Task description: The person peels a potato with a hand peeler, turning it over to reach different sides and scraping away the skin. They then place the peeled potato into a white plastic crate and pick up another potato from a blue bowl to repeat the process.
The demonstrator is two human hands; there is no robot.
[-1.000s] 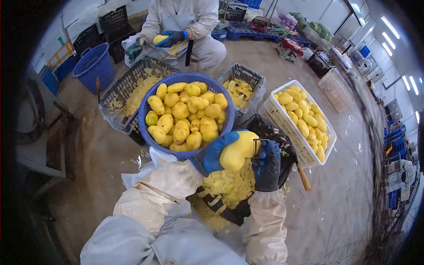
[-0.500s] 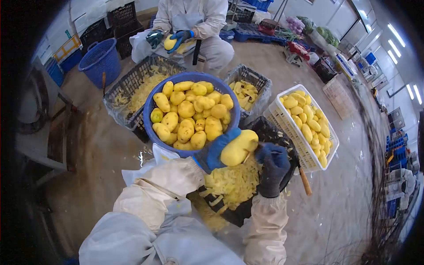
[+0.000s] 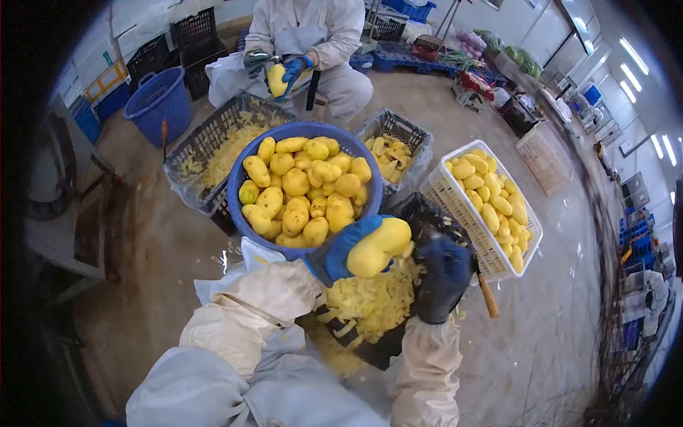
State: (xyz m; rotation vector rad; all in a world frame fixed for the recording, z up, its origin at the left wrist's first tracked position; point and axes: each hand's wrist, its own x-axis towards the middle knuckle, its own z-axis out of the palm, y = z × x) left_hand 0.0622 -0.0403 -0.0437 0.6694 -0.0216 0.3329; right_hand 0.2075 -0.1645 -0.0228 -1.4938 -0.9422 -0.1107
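My left hand [image 3: 348, 247], in a blue glove, grips a large peeled potato [image 3: 378, 247] over a heap of yellow peelings [image 3: 370, 299]. Just right of the potato is my right hand [image 3: 442, 274], in a dark glove and blurred by motion. Its fingers are curled, and what they hold is hidden. A blue tub [image 3: 237, 192] full of potatoes [image 3: 302, 185], some with brown spots, stands directly beyond my left hand. Past my right hand, a white crate [image 3: 530, 263] holds smooth yellow potatoes [image 3: 491, 203].
A wooden handle [image 3: 488, 297] sticks out beside my right hand. Lined black crates with peelings [image 3: 220, 156] and potato pieces [image 3: 390, 153] flank the tub's far side. Opposite, a seated co-worker [image 3: 306, 43] holds a potato [image 3: 276, 80]. A blue basket [image 3: 160, 107] stands far left.
My right hand has moved slightly down and away from the potato, and blurs more. The potato in my left hand has tilted slightly. The co-worker's potato has turned more upright.
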